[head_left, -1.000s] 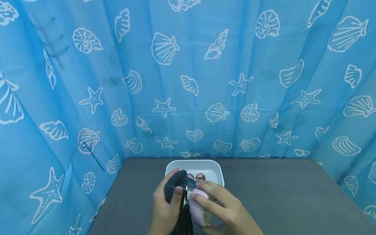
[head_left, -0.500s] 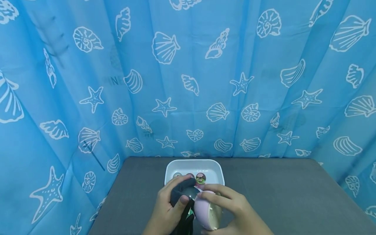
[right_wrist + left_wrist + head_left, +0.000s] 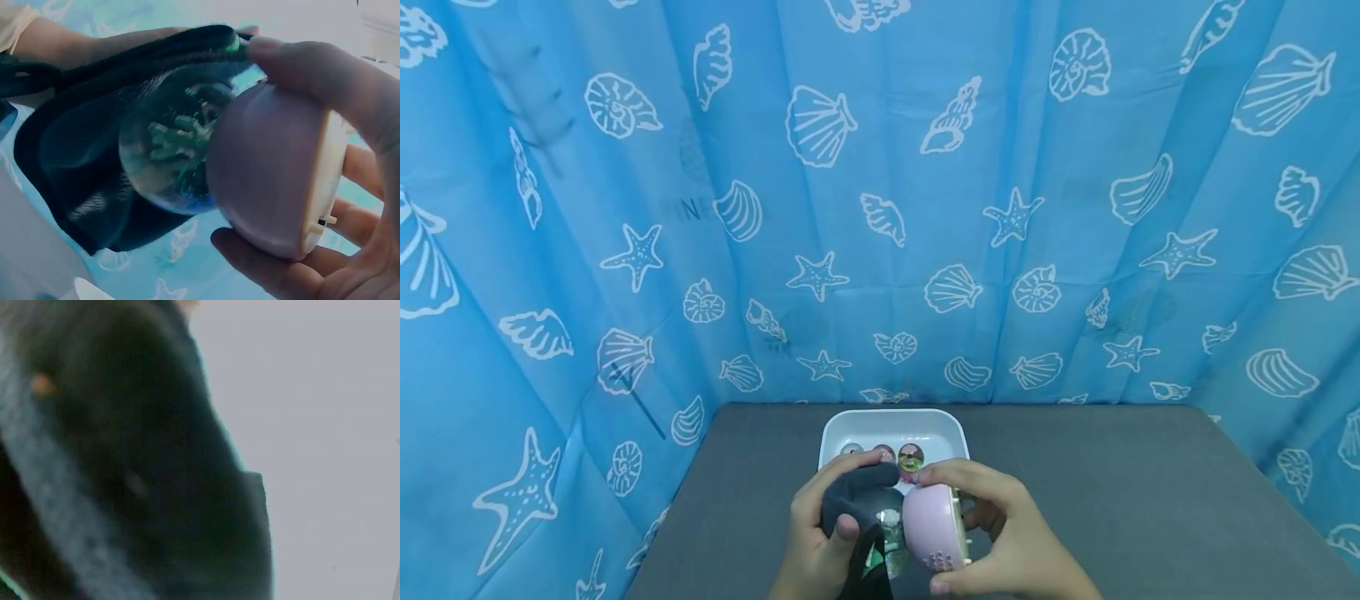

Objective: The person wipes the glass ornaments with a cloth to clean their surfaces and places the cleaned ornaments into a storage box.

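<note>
My right hand [image 3: 1007,525] grips the lilac base [image 3: 934,527] of a snow globe, thumb and fingers spread round its edge. The globe lies on its side, its cream underside with small pegs facing right. Its clear ball [image 3: 175,150], with green and glittery figures inside, points left into the mouth of a dark pouch [image 3: 81,162]. My left hand [image 3: 820,525] holds that pouch from the left, fingers over the top and thumb in front. In the left wrist view, dark blurred cloth [image 3: 144,456] fills the left side and hides the hand's fingers.
A white tray [image 3: 942,440] stands behind the hands on the grey table [image 3: 1112,492]. Inside it are small shiny balls: a multicoloured one [image 3: 911,455], a pinkish one [image 3: 883,452] and a pale one [image 3: 852,448]. A blue shell-print curtain [image 3: 880,167] hangs behind the table.
The lilac base has turned and shifted slightly right, its underside now facing right. The pouch has swung so that more of the clear ball shows. The tray's pale ball has come into view.
</note>
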A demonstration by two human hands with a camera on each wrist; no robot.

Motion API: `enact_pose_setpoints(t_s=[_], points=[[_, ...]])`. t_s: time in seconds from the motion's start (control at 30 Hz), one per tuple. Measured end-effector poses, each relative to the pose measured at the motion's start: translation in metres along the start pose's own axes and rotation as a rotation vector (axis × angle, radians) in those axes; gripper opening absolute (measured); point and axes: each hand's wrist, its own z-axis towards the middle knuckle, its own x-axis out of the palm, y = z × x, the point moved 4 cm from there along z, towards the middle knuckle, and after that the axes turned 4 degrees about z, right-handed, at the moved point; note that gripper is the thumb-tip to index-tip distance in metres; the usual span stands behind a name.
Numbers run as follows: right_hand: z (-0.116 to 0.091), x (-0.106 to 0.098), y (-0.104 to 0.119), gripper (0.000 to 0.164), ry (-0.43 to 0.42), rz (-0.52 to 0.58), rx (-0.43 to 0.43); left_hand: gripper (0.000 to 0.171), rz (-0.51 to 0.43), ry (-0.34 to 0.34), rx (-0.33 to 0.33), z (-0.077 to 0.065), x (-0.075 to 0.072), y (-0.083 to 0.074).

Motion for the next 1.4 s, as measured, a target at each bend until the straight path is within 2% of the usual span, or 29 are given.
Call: enact_pose_setpoints(t_s=[0.2, 0.27, 0.37, 0.47, 0.53, 0.6, 0.67, 0.8, 0.93, 1.0, 1.13, 1.2, 1.27, 1.4], points=[[0.003, 0.001, -0.014, 0.067, -0.045, 0.283, 0.115, 0.057, -0.044, -0.123, 0.071, 0.004, -0.006, -0.007], [0.005, 0.004, -0.019, 0.066, -0.048, 0.385, 0.116, 0.058, -0.039, -0.161, 0.067, 0.004, -0.007, -0.011], [0.008, 0.011, -0.023, 0.064, -0.068, 0.497, 0.102, 0.059, -0.005, -0.223, 0.102, 0.006, -0.009, -0.017], [0.01, 0.02, -0.027, 0.062, -0.144, 0.537, 0.124, 0.061, 0.031, -0.32, 0.164, 0.008, -0.013, -0.023], [0.011, 0.026, -0.029, 0.06, -0.208, 0.534, 0.17, 0.062, 0.031, -0.394, 0.197, 0.009, -0.015, -0.025], [0.012, 0.032, -0.031, 0.056, -0.269, 0.529, 0.23, 0.061, 0.018, -0.457, 0.194, 0.008, -0.017, -0.025], [0.014, 0.037, -0.032, 0.054, -0.318, 0.508, 0.282, 0.058, 0.006, -0.51, 0.165, 0.007, -0.018, -0.023], [0.013, 0.041, -0.034, 0.048, -0.39, 0.497, 0.352, 0.05, 0.004, -0.554, 0.092, 0.003, -0.02, -0.019], [0.012, 0.041, -0.035, 0.043, -0.438, 0.483, 0.4, 0.046, -0.027, -0.537, 0.004, 0.0, -0.02, -0.015], [0.012, 0.041, -0.035, 0.041, -0.44, 0.493, 0.408, 0.045, -0.043, -0.521, -0.06, -0.001, -0.02, -0.013], [0.012, 0.041, -0.033, 0.039, -0.421, 0.542, 0.409, 0.051, -0.164, -0.433, -0.122, 0.001, -0.017, -0.013], [0.012, 0.04, -0.032, 0.039, -0.411, 0.556, 0.405, 0.055, -0.227, -0.373, -0.123, 0.002, -0.015, -0.012], [0.012, 0.039, -0.031, 0.039, -0.41, 0.564, 0.4, 0.06, -0.28, -0.319, -0.09, 0.002, -0.012, -0.011], [0.011, 0.036, -0.03, 0.037, -0.426, 0.579, 0.414, 0.07, -0.254, -0.25, -0.064, 0.001, -0.011, -0.01]])
